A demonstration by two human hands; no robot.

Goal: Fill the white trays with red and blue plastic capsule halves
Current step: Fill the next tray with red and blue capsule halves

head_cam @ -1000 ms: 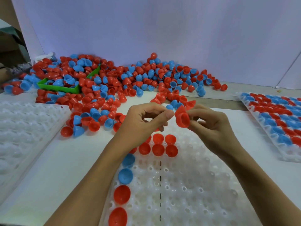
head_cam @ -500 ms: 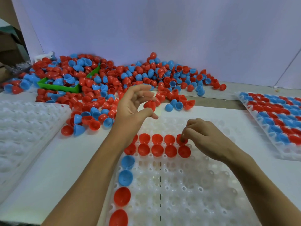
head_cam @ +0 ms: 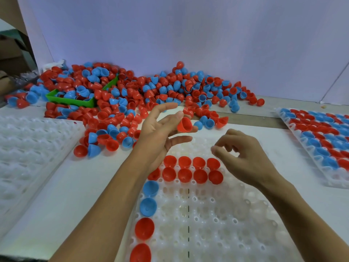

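A white socketed tray (head_cam: pixel 226 214) lies in front of me. Two rows of red halves (head_cam: pixel 192 170) fill its far left part, and blue and red halves (head_cam: pixel 149 207) run down its left edge. My left hand (head_cam: pixel 160 131) hovers past the tray's far edge, with a red capsule half (head_cam: pixel 184 125) pinched between its fingertips. My right hand (head_cam: pixel 245 156) hangs over the tray's far rows, fingers loosely curled and holding nothing. A big pile of red and blue halves (head_cam: pixel 151 91) lies at the back.
A green bin (head_cam: pixel 69 100) sits buried in the pile at the back left. At the left lies a bare white tray (head_cam: pixel 28 148). Along the right edge lies a tray filled with red and blue halves (head_cam: pixel 321 133). A pale wall stands behind.
My right hand set a red half into the tray's far row, then let go and rose. My left hand drew away from it, keeping a red half.
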